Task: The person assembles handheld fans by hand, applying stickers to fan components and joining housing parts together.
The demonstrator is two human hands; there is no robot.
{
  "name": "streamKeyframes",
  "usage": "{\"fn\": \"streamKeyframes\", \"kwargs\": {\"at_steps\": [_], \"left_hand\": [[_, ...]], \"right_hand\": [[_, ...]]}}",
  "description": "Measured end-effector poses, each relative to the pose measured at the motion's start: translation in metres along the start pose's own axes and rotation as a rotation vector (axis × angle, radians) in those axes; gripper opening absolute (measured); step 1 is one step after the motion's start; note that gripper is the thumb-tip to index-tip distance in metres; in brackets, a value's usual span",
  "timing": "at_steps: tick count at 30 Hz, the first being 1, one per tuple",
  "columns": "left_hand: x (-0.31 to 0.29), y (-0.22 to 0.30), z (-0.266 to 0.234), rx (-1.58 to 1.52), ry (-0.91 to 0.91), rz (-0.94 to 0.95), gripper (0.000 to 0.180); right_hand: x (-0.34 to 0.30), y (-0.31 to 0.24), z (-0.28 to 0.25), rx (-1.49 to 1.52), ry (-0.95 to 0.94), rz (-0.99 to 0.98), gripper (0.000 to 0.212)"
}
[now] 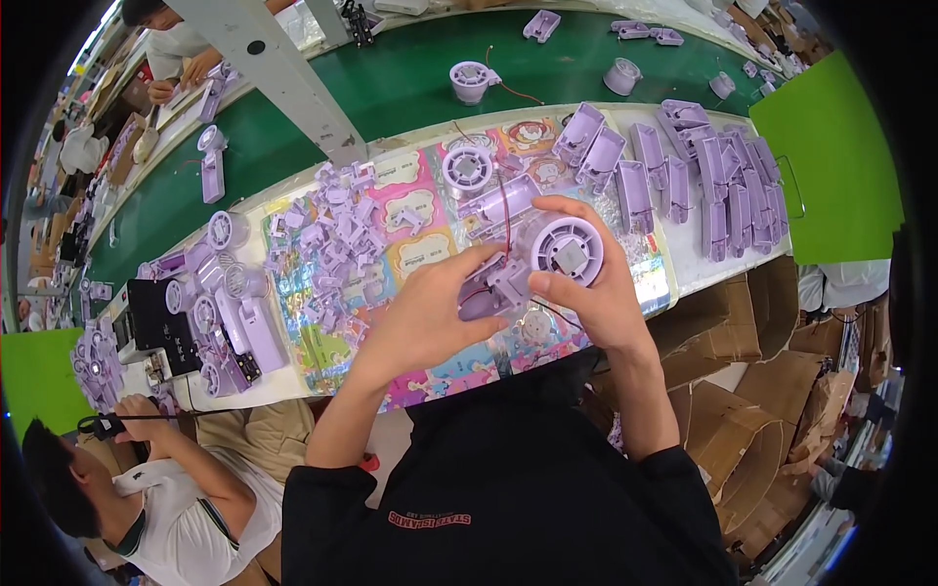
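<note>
My right hand (611, 298) is closed around a lilac round fan head (571, 232), its thumb by the grey square at the hub. My left hand (430, 308) curls around a lilac plastic housing (479, 301) right beside the fan head. Thin red and dark wires run by the two parts; whether the parts are joined I cannot tell. Just beyond my hands, another fan head (468, 169) lies on the colourful printed sheet (420, 386), near a lilac handle shell (500, 203).
Small lilac parts (337, 234) are heaped left of my hands. Rows of handle shells (728, 186) stand at the right, by a green panel (831, 161). A green conveyor belt (410, 83) runs behind a metal post (264, 59). A co-worker (186, 479) sits at left; cardboard boxes (733, 430) stand at right.
</note>
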State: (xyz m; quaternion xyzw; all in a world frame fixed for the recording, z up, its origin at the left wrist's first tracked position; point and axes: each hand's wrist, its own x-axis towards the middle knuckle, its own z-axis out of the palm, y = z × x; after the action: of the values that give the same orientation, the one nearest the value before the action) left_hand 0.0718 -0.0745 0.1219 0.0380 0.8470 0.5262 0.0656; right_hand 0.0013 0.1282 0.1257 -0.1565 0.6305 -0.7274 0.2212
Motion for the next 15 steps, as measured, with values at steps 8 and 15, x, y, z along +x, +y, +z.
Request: {"fn": "streamKeyframes", "kwargs": {"at_steps": [8,15], "left_hand": [[0.0009,0.0029,0.0031,0.102,0.062,-0.056,0.067],[-0.0025,0.0057,0.0044,0.024,0.054,-0.086,0.065]], "right_hand": [[-0.0031,0.0018,0.0076,-0.079,0.017,-0.027,0.068],[-0.0025,-0.0037,0.0080,-0.151,0.025,-0.116,0.073]]}}
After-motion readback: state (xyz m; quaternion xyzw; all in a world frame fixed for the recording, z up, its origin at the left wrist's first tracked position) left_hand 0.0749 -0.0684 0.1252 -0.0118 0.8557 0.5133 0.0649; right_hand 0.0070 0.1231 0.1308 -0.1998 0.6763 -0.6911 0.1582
